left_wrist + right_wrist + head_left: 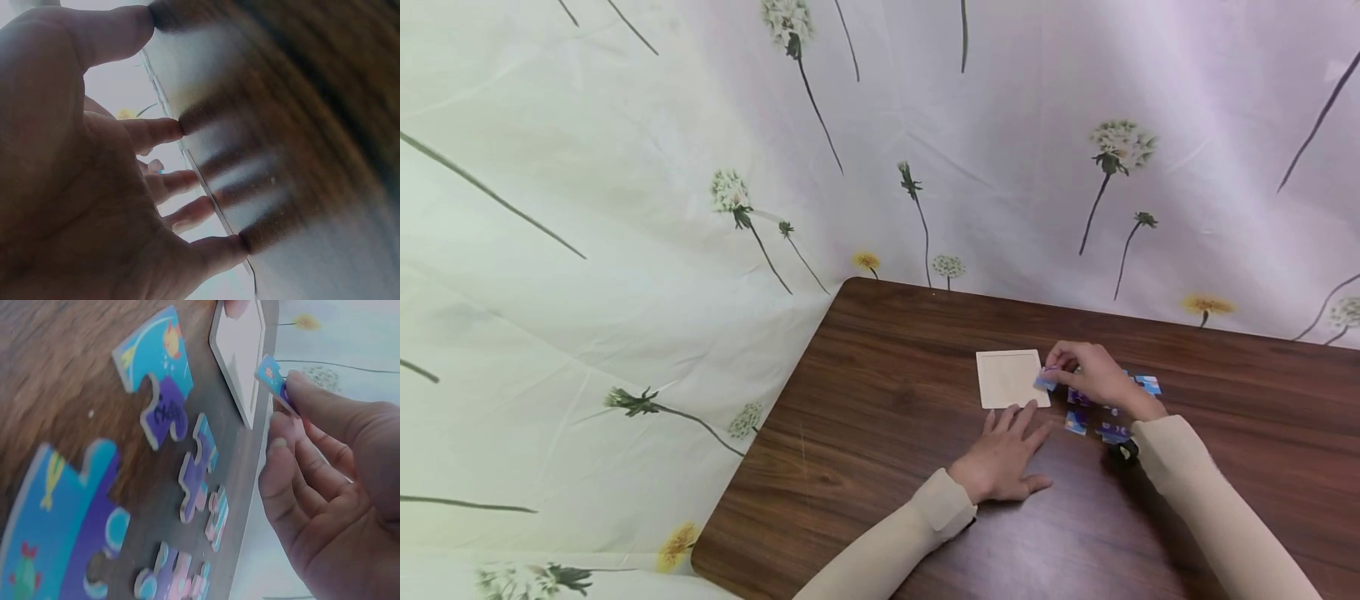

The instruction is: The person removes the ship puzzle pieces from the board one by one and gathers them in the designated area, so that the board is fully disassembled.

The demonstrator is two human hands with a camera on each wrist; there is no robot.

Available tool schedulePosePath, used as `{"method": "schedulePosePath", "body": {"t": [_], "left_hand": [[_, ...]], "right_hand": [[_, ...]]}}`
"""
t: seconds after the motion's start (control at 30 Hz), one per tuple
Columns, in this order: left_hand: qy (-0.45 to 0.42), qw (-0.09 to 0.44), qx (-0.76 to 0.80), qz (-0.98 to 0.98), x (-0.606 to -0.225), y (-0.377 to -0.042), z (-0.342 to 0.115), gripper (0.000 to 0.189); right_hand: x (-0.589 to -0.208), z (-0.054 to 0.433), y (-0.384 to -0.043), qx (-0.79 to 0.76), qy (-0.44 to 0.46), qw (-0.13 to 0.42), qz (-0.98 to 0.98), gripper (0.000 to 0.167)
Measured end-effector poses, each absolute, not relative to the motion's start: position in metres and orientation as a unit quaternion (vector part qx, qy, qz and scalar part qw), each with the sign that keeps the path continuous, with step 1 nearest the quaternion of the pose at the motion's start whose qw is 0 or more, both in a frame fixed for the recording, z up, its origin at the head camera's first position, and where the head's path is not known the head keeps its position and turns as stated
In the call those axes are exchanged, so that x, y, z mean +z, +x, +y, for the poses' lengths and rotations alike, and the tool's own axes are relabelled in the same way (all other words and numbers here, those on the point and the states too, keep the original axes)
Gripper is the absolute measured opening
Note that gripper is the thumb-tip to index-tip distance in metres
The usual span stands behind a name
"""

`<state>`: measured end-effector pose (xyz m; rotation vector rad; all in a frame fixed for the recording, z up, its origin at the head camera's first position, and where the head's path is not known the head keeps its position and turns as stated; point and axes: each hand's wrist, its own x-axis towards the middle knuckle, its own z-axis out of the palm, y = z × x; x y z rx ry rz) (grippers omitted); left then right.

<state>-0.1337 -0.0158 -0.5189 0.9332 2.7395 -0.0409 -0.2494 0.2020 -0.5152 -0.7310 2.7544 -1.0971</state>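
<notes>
My right hand [1093,372] pinches a blue and purple jigsaw puzzle piece [273,381] between thumb and fingers, over the right edge of a pale square puzzle tray [1009,380]. In the head view the held piece overlaps the tray's rim. My left hand [1003,454] lies spread on the table, its fingertips right at the tray's front edge. In the left wrist view the fingers [181,181] are straight and apart, with nothing held. Several loose puzzle pieces [165,369] lie on the table under and around my right forearm.
The brown wooden table [865,400] has its back left corner near a white cloth [625,167] printed with dandelions, which hangs behind and to the left. A large blue and purple puzzle piece [62,519] lies nearest the right wrist camera.
</notes>
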Motion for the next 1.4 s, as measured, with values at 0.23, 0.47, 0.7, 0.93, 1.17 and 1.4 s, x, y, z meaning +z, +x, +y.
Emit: {"method": "schedulePosePath", "body": {"t": [0.23,0.47,0.7,0.93,1.17,1.4], "left_hand": [[0.316,0.127,-0.011,0.940,-0.515,-0.133,-0.014,0.078],[0.316,0.126,-0.012,0.940,-0.514,-0.134,-0.013,0.078],[0.317,0.133,-0.013,0.939,-0.513,-0.136,-0.010,0.078],[0.311,0.136,-0.012,0.941,-0.513,-0.137,-0.010,0.079],[0.315,0.127,-0.014,0.940,-0.517,-0.137,-0.010,0.080],[0.316,0.123,-0.013,0.941,-0.517,-0.137,-0.010,0.079]], "right_hand": [[-0.514,0.214,-0.243,-0.396,-0.231,0.060,0.887,0.008],[-0.511,0.223,-0.236,-0.432,-0.221,0.062,0.872,0.009],[-0.511,0.238,-0.222,-0.446,-0.207,0.048,0.869,0.008],[-0.509,0.256,-0.209,-0.463,-0.177,0.055,0.867,0.012],[-0.511,0.282,-0.192,-0.469,-0.156,0.041,0.869,0.014],[-0.515,0.304,-0.173,-0.478,-0.152,0.044,0.864,0.014]]}}
